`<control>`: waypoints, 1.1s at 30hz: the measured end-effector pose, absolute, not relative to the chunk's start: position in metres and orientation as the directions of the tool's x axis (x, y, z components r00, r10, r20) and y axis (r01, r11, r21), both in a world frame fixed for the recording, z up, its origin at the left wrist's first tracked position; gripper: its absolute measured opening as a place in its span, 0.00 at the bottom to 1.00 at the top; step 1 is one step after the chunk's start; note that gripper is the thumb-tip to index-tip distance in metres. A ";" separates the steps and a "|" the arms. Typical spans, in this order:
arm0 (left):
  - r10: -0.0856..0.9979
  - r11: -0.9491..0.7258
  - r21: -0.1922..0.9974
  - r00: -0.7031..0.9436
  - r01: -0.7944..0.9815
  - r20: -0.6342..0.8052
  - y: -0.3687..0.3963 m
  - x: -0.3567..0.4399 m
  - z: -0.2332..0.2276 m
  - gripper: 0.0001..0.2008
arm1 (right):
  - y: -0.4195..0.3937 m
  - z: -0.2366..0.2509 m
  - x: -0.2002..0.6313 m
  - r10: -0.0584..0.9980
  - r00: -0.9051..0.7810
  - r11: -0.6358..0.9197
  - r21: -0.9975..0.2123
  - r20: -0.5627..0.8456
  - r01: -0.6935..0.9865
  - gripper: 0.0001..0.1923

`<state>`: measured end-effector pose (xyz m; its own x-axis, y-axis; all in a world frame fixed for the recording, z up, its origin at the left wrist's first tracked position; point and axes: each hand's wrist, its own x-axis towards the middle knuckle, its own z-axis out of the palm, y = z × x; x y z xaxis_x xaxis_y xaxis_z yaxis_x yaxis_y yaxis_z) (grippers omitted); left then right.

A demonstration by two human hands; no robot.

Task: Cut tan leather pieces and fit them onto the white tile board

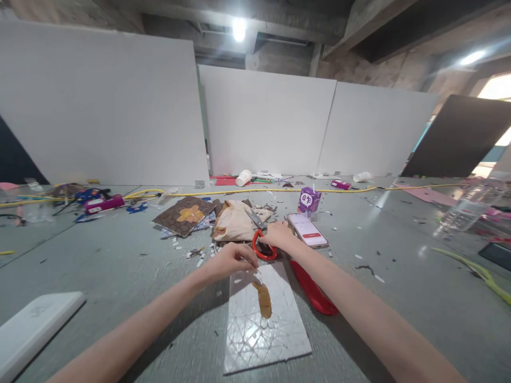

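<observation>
My right hand (278, 235) grips red-handled scissors (261, 246), whose blades point away toward a crumpled tan paper (235, 221). My left hand (233, 260) pinches something small at the top edge of a shiny silver patterned sheet (261, 322); what it holds is too small to tell. A brown paper cutout (263, 299) lies on that sheet. A red strip (313, 290) lies under my right forearm.
A phone (308, 230) with a lit screen and a purple drink carton (308, 200) sit past my right hand. A brown patterned card (184, 214), paper scraps, a yellow cable (247, 192), a white box (32, 330) and a plastic bottle (463, 210) lie around. White boards (263, 122) stand behind.
</observation>
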<state>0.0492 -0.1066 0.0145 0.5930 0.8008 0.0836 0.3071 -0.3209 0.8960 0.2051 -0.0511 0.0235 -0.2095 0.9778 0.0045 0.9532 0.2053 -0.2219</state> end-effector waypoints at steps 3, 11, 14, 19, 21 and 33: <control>0.735 -0.497 0.830 0.632 0.256 0.245 -0.105 0.045 0.012 0.05 | -0.062 0.029 0.215 0.968 -0.245 0.252 -0.260 0.061 0.932 0.17; 0.681 -0.615 0.770 0.607 0.170 0.409 -0.106 0.041 0.003 0.05 | -0.105 0.019 0.227 0.809 -0.588 0.413 -0.731 0.019 0.544 0.13; 0.683 -0.611 0.772 0.610 0.177 0.401 -0.107 0.042 0.002 0.05 | -0.112 0.018 0.226 0.825 -0.565 0.323 -0.799 -0.026 0.508 0.12; 0.680 -0.604 0.780 0.615 0.163 0.399 -0.106 0.043 -0.001 0.05 | -0.115 0.020 0.224 0.830 -0.555 0.277 -0.826 -0.052 0.491 0.08; 0.681 -0.604 0.780 0.614 0.164 0.398 -0.106 0.043 -0.003 0.05 | -0.116 0.019 0.223 0.831 -0.555 0.287 -0.821 -0.044 0.494 0.07; 0.746 -0.646 0.643 0.518 0.412 0.418 -0.109 0.046 0.008 0.09 | -0.120 0.003 0.230 0.912 -0.401 0.302 -0.805 0.087 0.511 0.03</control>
